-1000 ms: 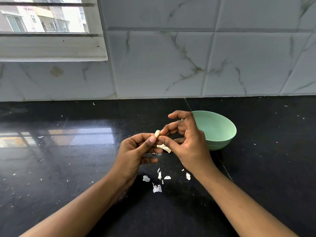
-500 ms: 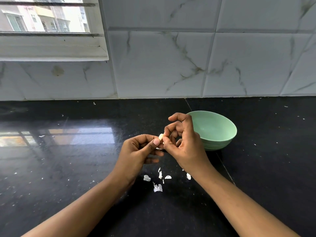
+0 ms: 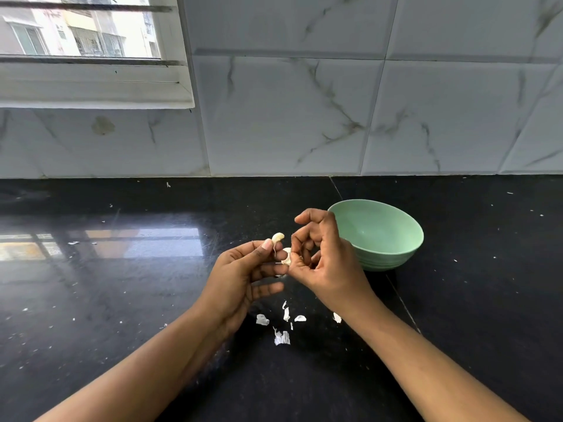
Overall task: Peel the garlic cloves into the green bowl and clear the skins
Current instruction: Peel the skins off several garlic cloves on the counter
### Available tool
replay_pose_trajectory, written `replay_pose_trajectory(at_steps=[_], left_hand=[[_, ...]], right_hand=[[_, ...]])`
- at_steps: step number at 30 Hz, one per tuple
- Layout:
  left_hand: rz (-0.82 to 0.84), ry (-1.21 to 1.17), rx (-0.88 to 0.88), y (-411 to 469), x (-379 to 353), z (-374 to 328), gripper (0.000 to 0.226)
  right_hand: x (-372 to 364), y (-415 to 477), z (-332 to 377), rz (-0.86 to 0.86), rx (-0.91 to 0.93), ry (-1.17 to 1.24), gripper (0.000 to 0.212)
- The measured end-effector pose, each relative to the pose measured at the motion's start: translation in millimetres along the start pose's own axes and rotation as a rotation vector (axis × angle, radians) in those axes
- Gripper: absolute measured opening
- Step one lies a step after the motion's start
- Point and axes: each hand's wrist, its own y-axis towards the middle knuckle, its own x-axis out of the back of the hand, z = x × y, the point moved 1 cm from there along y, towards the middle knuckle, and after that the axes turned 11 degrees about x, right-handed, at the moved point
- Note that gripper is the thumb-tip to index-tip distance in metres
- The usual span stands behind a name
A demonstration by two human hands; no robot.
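Garlic clove [image 3: 277,237] — pinched by left hand [image 3: 240,275]; right hand [image 3: 323,263] pinches loose skin [image 3: 286,257] beside it. Green bowl [image 3: 405,254] (upright) just behind; skin scraps [image 3: 281,338] on bench [image 3: 106,300] beneath.

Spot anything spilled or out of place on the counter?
Torn garlic skins lie loose on the black counter, outside the green bowl; white flecks are strewn wider. Expected mid-peel: left hand pinches a garlic clove, right hand pinches a skin piece. Bowl upright, looks empty.

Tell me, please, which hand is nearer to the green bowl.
Right. The right hand overlaps the left rim of the green bowl in view; the left hand is farther left, beyond it.
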Motion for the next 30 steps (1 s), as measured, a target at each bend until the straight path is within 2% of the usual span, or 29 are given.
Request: replay_pose_trajectory(at_steps=[6,10,15,21,23,26,30], left_hand=[[-0.027,-0.031,0.029,0.3,2.8,-1.6,0.017],[-0.038,-0.028,0.033,1.5,3.1,-1.3,0.018],[-0.050,0.004,0.060,3.4,2.2,2.8,0.017],[-0.015,0.012,0.068,3.9,1.6,5.0,0.015],[-0.004,0.022,0.065,4.2,2.0,6.4,0.016],[0.003,0.044,0.053,4.5,1.3,7.9,0.022],[-0.003,0.105,0.016,3.8,1.4,8.7,0.025]], right_hand=[[8.3,4.3,2.8,0.029,-0.056,0.046,0.048],[6.4,3.2,3.4,0.029,-0.072,0.022,0.039],[6.1,1.0,2.8,0.017,-0.102,0.033,0.017],[2.1,-0.4,-1.1,-0.024,-0.153,0.050,0.026],[1.3,0.0,-3.2,-0.018,-0.229,0.112,0.027],[0.7,0.1,-3.2,-0.060,-0.367,0.335,0.024],[2.6,2.6,-0.4,-0.142,-0.443,0.483,0.031]])
